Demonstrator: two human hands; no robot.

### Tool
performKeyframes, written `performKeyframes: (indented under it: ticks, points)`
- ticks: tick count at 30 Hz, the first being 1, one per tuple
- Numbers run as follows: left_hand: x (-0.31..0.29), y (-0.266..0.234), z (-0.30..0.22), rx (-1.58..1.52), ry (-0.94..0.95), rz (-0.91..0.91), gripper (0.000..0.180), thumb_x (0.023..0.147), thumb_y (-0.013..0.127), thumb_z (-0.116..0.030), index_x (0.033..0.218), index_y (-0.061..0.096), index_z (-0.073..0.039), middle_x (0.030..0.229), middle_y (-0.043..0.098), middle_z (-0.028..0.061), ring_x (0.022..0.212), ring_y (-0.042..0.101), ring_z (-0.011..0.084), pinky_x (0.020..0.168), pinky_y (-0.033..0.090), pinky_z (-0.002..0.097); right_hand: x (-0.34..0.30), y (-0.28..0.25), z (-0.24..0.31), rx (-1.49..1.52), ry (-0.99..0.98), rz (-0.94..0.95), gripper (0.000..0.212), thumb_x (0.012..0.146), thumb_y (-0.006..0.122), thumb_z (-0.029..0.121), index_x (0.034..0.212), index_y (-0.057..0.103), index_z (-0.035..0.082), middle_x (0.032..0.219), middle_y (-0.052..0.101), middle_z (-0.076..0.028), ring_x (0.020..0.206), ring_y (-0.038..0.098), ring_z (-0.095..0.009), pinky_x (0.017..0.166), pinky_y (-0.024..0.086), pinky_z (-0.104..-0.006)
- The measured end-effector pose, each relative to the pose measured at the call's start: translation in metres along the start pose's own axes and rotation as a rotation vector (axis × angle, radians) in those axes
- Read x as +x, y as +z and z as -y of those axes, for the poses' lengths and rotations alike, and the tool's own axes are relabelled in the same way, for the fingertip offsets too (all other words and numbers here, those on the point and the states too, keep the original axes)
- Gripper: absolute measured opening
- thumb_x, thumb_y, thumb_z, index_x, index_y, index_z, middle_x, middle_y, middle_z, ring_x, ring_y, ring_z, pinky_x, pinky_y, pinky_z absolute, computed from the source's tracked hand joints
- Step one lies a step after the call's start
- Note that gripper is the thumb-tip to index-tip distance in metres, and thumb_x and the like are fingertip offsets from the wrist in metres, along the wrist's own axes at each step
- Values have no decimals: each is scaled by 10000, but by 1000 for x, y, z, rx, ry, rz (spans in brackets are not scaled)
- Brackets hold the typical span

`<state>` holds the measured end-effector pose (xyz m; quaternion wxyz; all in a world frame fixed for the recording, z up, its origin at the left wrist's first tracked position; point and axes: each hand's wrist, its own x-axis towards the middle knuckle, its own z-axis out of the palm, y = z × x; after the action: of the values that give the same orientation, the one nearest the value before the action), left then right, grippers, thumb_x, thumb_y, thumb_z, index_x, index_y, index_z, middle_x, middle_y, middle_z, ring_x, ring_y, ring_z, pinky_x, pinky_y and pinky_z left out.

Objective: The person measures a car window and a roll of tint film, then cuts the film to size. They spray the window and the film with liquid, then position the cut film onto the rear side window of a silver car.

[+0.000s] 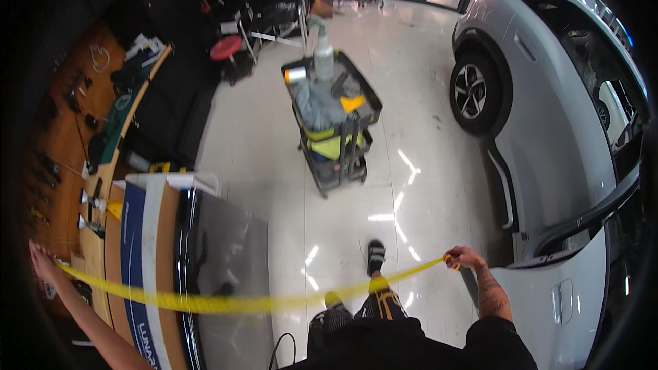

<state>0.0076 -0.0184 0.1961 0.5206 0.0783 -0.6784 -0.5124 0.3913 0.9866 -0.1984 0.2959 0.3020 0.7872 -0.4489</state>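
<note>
Shirt (384,351): black, 6 o'clock (nearest of all).
Yellow tape (226,303): blurred, bowed between hands, 8 to 4 o'clock.
Right hand (467,258): 4 o'clock, curled round orange case (449,260).
Left hand (45,265): 8 o'clock, by tape's end; grip, I cannot tell.
Cart (372,113): loaded, 12 o'clock.
Car (576,151): white, 3 o'clock.

I see a tape measure (260,303) whose bright yellow blade is extended and hangs in mid-air, spanning most of my view from side to side. It bows into a shallow curve, its middle nearest the lower edge. Motion blur smears its surface, so I can't read any markings. At my right, the small orange-and-dark case (451,262) sits in the fingers of the right hand (467,258). The far end reaches the left hand (44,262); I cannot tell how it is gripped there.
</note>
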Motion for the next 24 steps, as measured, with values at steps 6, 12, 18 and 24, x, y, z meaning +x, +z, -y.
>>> performKeyframes:
  ticks: [6, 12, 18, 24]
  points:
    - [85, 128, -45, -204, -168, 344, 379, 908, 497, -149, 1249, 475, 15, 998, 575, 69, 847, 560, 146, 801, 462, 267, 49, -69, 80, 90, -343, 250, 499, 617, 681, 173, 1089, 614, 24, 998, 605, -88, 910, 584, -178, 800, 480, -280]
    - [-174, 226, 9, -342, -530, 952, 306, 829, 536, -132, 1097, 560, 13, 1003, 620, 147, 913, 589, 216, 818, 475, 330, 110, -59, 216, -52, -519, 315, 482, 645, 730, 191, 1085, 618, 30, 950, 604, -70, 919, 565, -192, 828, 434, -284]
    - [-397, 186, 24, 23, -925, 421, 222, 856, 619, -205, 994, 609, -32, 750, 589, 31, 571, 547, 115, 509, 495, 266, 167, -49, 324, 0, -652, 321, 424, 615, 741, 125, 1001, 645, -22, 880, 623, -78, 826, 610, -166, 750, 474, -267]
    - [-515, 81, 49, 3, -1099, -362, 128, 796, 686, -91, 856, 592, -27, 689, 577, 36, 549, 545, 111, 488, 471, 221, 222, -16, 505, -499, -844, 462, 389, 615, 731, 107, 970, 649, -29, 817, 657, -81, 757, 621, -129, 715, 485, -254]
